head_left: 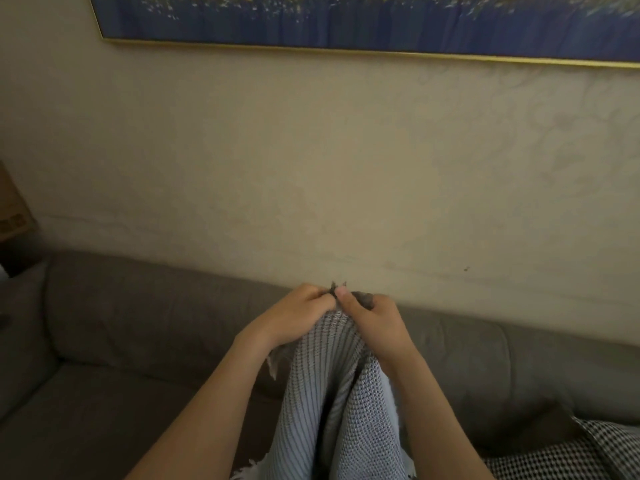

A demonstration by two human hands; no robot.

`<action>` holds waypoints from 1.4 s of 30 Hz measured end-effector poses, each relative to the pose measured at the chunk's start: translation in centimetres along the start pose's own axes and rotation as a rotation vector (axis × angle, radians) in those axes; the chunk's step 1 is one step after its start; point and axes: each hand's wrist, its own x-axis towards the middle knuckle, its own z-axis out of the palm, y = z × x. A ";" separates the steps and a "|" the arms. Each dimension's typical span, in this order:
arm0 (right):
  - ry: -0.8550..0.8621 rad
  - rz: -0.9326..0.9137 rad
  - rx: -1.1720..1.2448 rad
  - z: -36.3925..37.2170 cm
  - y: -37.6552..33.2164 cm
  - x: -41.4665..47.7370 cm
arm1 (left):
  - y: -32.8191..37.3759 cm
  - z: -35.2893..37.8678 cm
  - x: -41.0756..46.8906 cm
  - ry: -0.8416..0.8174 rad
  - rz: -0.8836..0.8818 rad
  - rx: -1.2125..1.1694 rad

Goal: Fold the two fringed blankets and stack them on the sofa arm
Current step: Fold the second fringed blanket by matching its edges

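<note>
The striped blanket (343, 393) is pale grey-blue with thin dark lines and a waffle-like weave. It is held up in front of the person, above the seat of the sofa (138, 323), and hangs in long folds between the forearms down to the bottom edge of the view. A bit of pale fringe (249, 471) shows low on its left side. Both hands meet at its top edge, knuckles almost touching. The left hand (298, 315) has its fingers curled in, pinching the cloth. The right hand (374, 320) pinches just beside it, thumb on top, with a dark bunch of fabric gathered over its fingers. A second, black-and-white checked blanket (554, 452) lies on the sofa at the lower right, apart from the hands. Behind the grey-brown sofa is a beige wall (311, 168), and high on it hangs a blue painting (346, 19) in a thin gold frame.
</note>
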 end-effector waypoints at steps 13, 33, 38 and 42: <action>-0.040 -0.162 0.108 -0.4 1.9 -0.1 | 2.6 -2.6 0.1 0.124 0.041 0.105; -0.272 0.170 -0.551 -0.3 7.5 0.4 | 4.0 -6.5 -0.5 0.919 0.398 0.204; 0.187 0.082 -0.736 -1.7 3.7 2.6 | 3.7 -7.5 -1.2 1.160 0.318 0.168; 0.613 -0.164 -0.646 -2.8 -2.2 3.5 | 2.5 -8.0 -1.2 1.198 0.242 0.127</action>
